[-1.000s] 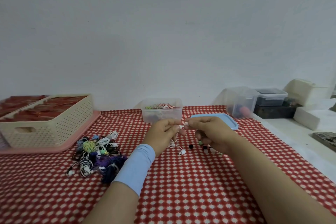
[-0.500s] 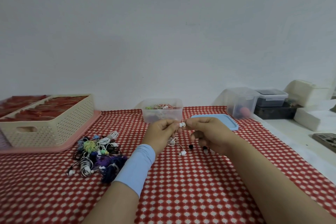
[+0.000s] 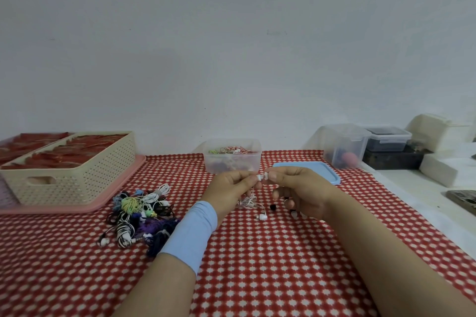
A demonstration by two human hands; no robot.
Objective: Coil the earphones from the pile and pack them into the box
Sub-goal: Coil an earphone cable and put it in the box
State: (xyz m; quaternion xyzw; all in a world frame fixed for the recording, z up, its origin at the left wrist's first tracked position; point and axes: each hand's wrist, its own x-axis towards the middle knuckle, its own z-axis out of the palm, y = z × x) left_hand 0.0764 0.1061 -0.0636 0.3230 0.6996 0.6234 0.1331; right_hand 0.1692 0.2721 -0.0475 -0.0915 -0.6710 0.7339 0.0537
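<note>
The step in hand looks to me like squaring up the two buds of the white earphones (image 3: 260, 177) before winding. My left hand (image 3: 230, 189) and right hand (image 3: 304, 192) meet above the tabletop (image 3: 257, 265), just in front of the box (image 3: 231, 162). The fingers (image 3: 243, 178) of each hand are pinched narrow on a bud, and the two buds are touching or nearly so.

To do this well, I would bring both buds side by side into one pinch and let the cord hang free so it sheds its twist. Then I would wind it round the left fingers in even loops, firm but not stretched, and tuck the plug end in so the coil holds.

The earphones are thin and white. The cord drops from the buds beside the left hand into a loose tangle on the tabletop. A white bud (image 3: 262, 217) lies just beside that tangle, and I cannot tell whether it belongs to this set. The pile (image 3: 139, 211) of mixed coloured sets sits to the left, well apart from the box. The box is open and partly filled, and its blue lid (image 3: 309, 174) lies beside it.
</note>
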